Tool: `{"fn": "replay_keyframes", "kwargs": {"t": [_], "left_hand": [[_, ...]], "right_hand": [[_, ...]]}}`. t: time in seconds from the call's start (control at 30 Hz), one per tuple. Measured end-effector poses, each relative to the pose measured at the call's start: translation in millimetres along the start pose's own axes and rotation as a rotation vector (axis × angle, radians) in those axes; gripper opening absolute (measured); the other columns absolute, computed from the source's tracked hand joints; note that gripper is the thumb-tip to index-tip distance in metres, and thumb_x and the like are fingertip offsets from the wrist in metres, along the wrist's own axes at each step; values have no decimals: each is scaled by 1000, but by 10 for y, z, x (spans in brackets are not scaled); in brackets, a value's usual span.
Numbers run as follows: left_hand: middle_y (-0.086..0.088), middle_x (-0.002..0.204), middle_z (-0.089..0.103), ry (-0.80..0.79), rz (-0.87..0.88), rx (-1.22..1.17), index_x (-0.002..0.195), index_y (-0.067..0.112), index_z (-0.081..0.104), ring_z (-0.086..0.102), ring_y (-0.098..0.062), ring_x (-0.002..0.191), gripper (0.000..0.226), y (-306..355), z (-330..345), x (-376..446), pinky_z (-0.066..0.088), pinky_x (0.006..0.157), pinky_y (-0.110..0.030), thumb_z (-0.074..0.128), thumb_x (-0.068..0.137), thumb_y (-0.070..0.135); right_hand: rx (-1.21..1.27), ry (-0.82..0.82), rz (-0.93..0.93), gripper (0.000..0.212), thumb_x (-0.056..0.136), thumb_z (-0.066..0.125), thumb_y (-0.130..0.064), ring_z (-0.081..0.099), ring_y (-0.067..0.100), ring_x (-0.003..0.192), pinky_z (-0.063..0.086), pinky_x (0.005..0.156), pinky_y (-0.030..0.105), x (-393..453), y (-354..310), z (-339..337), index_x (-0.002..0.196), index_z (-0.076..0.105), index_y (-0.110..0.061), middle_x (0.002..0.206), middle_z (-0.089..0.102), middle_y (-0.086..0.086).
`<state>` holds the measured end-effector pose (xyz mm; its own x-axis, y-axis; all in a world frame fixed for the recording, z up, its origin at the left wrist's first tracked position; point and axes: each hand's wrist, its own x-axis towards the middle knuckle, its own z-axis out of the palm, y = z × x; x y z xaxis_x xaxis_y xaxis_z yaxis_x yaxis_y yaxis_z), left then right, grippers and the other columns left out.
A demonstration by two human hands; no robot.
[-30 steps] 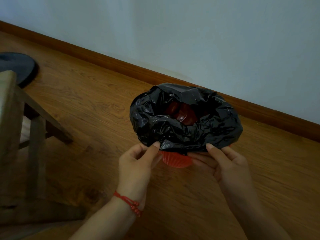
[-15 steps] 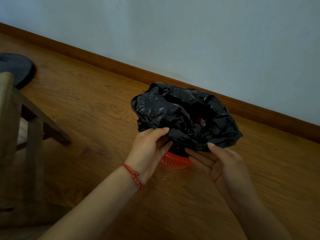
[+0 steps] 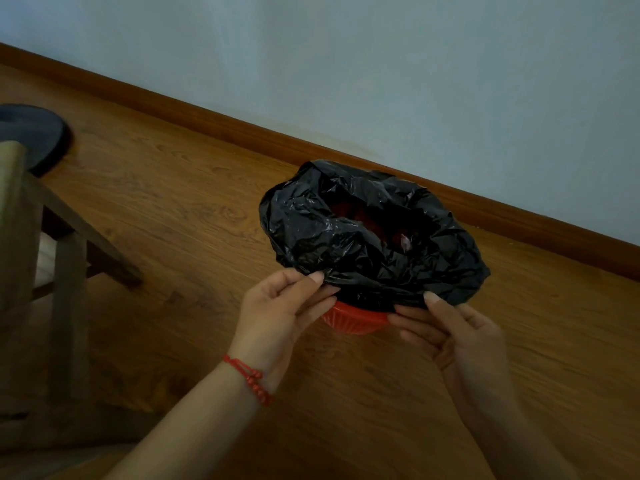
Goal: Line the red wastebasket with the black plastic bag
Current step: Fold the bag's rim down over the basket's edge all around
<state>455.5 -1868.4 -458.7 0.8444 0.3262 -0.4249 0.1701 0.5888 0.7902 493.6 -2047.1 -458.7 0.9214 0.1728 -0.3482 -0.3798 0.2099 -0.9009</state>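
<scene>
The black plastic bag (image 3: 374, 247) is draped crumpled over the top of the red wastebasket (image 3: 353, 320), which stands on the wooden floor near the wall. Only the basket's ribbed lower front shows below the bag, and some red shows through the bag's open middle. My left hand (image 3: 280, 313), with a red string bracelet at the wrist, pinches the bag's near edge on the left. My right hand (image 3: 453, 334) pinches the same near edge on the right, thumb on top.
A wooden stool or chair frame (image 3: 52, 258) stands at the left. A dark round flat object (image 3: 34, 136) lies on the floor behind it. A brown baseboard (image 3: 519, 216) runs along the pale wall just behind the basket.
My left hand came off the top of the bag and dropped back to its near edge. The bag's mouth has spread wider, showing more red inside.
</scene>
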Motion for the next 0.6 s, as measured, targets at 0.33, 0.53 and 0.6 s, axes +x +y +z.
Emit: {"fn": "replay_keyframes", "kwargs": {"t": [0.33, 0.53, 0.6], "left_hand": [[-11, 63, 66, -15, -123, -97, 65, 6, 52, 69, -15, 59, 7, -167, -171, 60, 56, 54, -22, 59, 67, 8], [-9, 57, 68, -22, -123, -79, 66, 6, 53, 69, -16, 59, 6, -260, -260, 76, 57, 56, -23, 58, 64, 7], [-9, 56, 67, -21, -125, -70, 67, 5, 52, 69, -17, 59, 5, -289, -284, 83, 57, 55, -23, 58, 66, 4]], "right_hand": [[16, -59, -87, 58, 32, 87, -53, 70, 26, 62, 55, 52, 23, 127, 235, -142, 65, 69, -8, 60, 70, 13], [-37, -81, -62, 58, 29, 87, -55, 68, 21, 58, 55, 55, 23, 160, 356, -212, 65, 72, -12, 60, 70, 11], [-71, -70, -64, 60, 29, 86, -57, 69, 20, 59, 55, 56, 23, 188, 395, -236, 66, 73, -13, 61, 71, 9]]}}
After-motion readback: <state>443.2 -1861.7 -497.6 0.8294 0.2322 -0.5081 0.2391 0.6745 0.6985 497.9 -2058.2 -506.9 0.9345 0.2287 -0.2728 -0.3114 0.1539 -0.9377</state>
